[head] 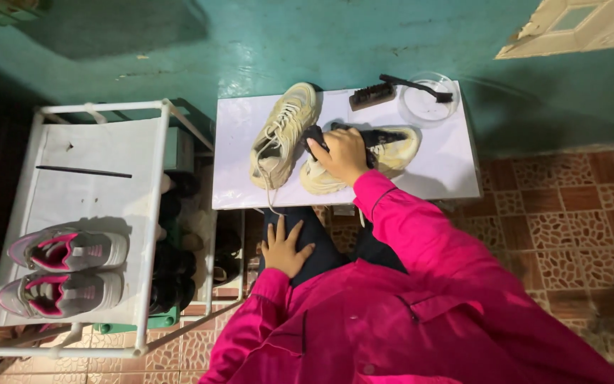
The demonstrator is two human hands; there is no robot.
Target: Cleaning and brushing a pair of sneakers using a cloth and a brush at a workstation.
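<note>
The right hand (344,153) lies palm-down on a cream shoe (385,158), its fingers curled around a dark cloth (312,136) pressed against the shoe's upper near the opening. That shoe lies across the white tabletop (442,171), toe pointing right, with a dark part showing along its top. Just left of it, touching or nearly so, stands the second cream shoe (283,132), toe pointing away from the person, its lace (271,203) trailing over the near edge of the tabletop.

The left hand (283,250) rests flat and open on the person's dark trouser leg (321,242), fingers spread, holding nothing. Both arms wear bright pink sleeves (406,235).

At the far edge of the tabletop lies a brown brush (372,95) with its bristles facing the person. Beside it, to the right, a clear round dish (429,99) stands with a slim black brush (415,87) resting across its rim.

To the left of the tabletop stands a white-framed shoe rack (161,163). On its top shelf, at the near end, a pair of grey and pink sneakers (65,270) lie side by side, and a thin dark stick (83,171) lies further back. Dark shoes (173,267) fill the lower shelves. The floor is patterned brown tile (563,220), and the wall beyond is teal (286,43).
</note>
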